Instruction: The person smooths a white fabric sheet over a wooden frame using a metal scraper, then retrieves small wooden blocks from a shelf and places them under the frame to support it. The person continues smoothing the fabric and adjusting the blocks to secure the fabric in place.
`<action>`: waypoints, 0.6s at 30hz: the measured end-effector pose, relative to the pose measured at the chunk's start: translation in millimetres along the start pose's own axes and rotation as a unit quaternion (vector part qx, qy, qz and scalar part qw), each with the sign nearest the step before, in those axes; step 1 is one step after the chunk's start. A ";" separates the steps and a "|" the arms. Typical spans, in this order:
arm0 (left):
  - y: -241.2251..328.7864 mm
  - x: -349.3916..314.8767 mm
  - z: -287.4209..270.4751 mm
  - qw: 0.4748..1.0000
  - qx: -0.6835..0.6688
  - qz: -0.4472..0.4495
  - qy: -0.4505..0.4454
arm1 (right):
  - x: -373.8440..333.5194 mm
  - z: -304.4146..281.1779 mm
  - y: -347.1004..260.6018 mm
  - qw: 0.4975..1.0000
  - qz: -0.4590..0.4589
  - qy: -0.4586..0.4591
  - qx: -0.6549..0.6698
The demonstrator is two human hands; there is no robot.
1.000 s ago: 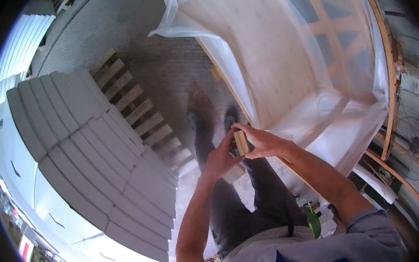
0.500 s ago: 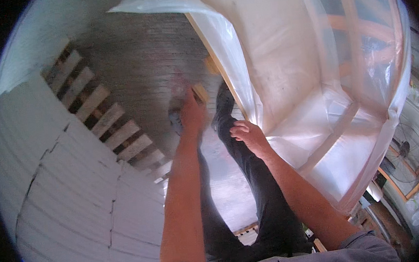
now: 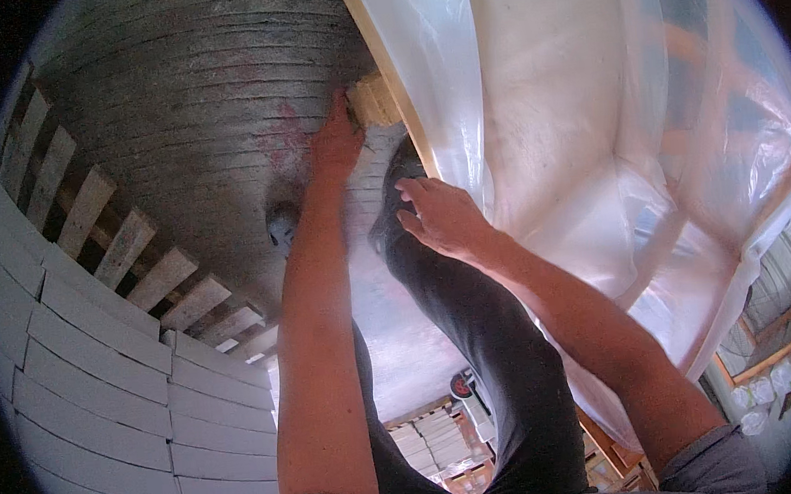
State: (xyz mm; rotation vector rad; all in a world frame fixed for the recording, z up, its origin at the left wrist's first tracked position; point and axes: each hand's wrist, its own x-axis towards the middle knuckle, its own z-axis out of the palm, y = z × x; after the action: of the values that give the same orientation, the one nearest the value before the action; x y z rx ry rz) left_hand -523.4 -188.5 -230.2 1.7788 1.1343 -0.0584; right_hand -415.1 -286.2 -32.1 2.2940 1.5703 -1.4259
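Note:
My left hand (image 3: 339,142) reaches down to the floor, its fingers closed on a small pale wooden block (image 3: 371,100). The block is beside the lower wooden edge (image 3: 388,71) of a large pale panel draped in clear plastic sheeting (image 3: 429,77); I cannot tell whether a second block lies against it there. My right hand (image 3: 444,213) is open, fingers spread and slightly bent, above my right knee and close to the sheeting. It holds nothing that I can see.
On the left, stacked white boxes or boards (image 3: 100,382) stand by a slatted wooden pallet (image 3: 127,254). Grooved grey floor (image 3: 207,95) runs between pallet and panel. Behind my legs are another white stack (image 3: 434,444) and a dark wheel (image 3: 462,386). A wooden frame (image 3: 784,346) stands far right.
My left hand has carried the block forward to the panel's wooden edge. My right hand has moved slightly forward and left, its fingers more extended. The view has shifted closer to the floor.

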 end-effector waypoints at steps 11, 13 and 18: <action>16.6 19.2 8.6 0.998 -0.049 -0.012 -0.046 | 42.1 5.1 36.4 0.895 -0.256 -0.103 -0.350; 20.9 21.9 6.2 0.997 -0.064 -0.014 -0.042 | 43.6 6.4 34.8 0.904 -0.237 -0.111 -0.337; 27.4 14.6 3.9 0.996 -0.056 -0.043 -0.048 | 45.8 6.4 23.6 0.942 -0.200 -0.049 -0.265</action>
State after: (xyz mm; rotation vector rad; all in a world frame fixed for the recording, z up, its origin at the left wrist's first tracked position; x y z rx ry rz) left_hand -494.1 -183.9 -220.2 1.6124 1.1230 -0.1272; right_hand -398.2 -267.5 -77.4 1.6412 2.1451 -0.9691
